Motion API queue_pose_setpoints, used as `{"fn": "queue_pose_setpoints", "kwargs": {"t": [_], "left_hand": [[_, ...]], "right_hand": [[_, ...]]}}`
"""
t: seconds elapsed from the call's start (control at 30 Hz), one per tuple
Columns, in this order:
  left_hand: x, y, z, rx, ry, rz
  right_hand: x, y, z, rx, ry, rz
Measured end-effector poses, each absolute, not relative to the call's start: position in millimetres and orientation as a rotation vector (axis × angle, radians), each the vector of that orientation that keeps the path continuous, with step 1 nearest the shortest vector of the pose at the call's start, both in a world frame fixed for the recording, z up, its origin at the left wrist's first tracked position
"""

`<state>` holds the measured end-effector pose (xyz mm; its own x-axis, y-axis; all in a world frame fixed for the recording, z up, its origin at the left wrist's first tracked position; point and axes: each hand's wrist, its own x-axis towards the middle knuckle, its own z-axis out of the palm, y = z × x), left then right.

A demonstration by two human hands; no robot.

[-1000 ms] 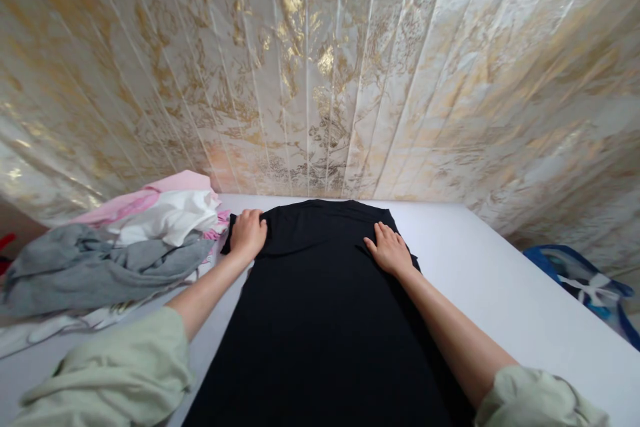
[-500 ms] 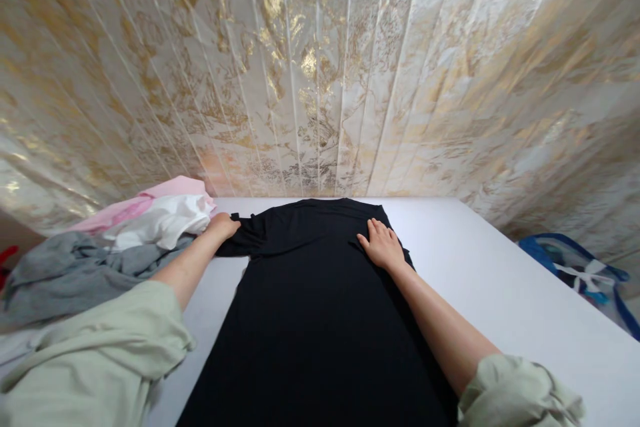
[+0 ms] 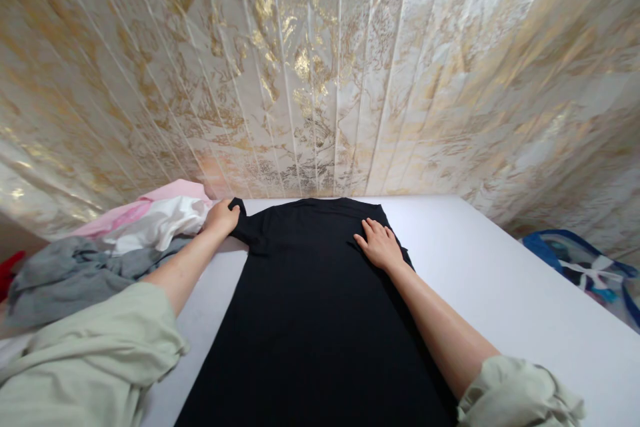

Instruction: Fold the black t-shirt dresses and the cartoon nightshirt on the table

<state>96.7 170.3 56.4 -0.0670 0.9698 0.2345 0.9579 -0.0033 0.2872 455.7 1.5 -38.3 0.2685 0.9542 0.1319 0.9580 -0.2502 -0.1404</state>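
Observation:
A black T-shirt (image 3: pixel 320 307) lies spread on the white table (image 3: pixel 480 267), its collar end toward the wall. My left hand (image 3: pixel 223 217) is closed around the end of its left sleeve, which is bunched and lifted a little. Flat on the shirt near the right shoulder rests my right hand (image 3: pixel 381 244), fingers apart, with a small fold of cloth beside the thumb. The right sleeve seems tucked in at that side; most of it is hidden. The shirt's near end runs out of view.
Left of the shirt is a heap of clothes: a grey garment (image 3: pixel 75 280), a white one (image 3: pixel 163 221) and a pink one (image 3: pixel 183 189). A clear bag with blue trim (image 3: pixel 565 243) stands beyond the table's right edge. A gold-patterned covering (image 3: pixel 310 80) rises behind.
My left hand has pulled the sleeve end slightly up and to the left, so the sleeve is now raised and more gathered. My right hand stays at the same spot on the shirt.

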Motion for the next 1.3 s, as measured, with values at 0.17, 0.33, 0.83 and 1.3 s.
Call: {"fn": "queue_pose_setpoints", "kwargs": {"t": [0.17,0.33,0.83,1.3], "left_hand": [[122,130,62,2.309,2.009,0.705],[130,63,41,2.632,1.373,0.407],[167,161,0,2.320,1.824,0.503],[159,204,-2,2.104,2.115,0.470]], "right_hand": [[457,2,-40,-2.334,-1.786,-0.028],[458,2,-41,-2.334,-1.794,-0.039],[457,2,-40,-2.337,-1.802,-0.045],[455,2,-39,-2.359,-1.814,-0.071]]}}
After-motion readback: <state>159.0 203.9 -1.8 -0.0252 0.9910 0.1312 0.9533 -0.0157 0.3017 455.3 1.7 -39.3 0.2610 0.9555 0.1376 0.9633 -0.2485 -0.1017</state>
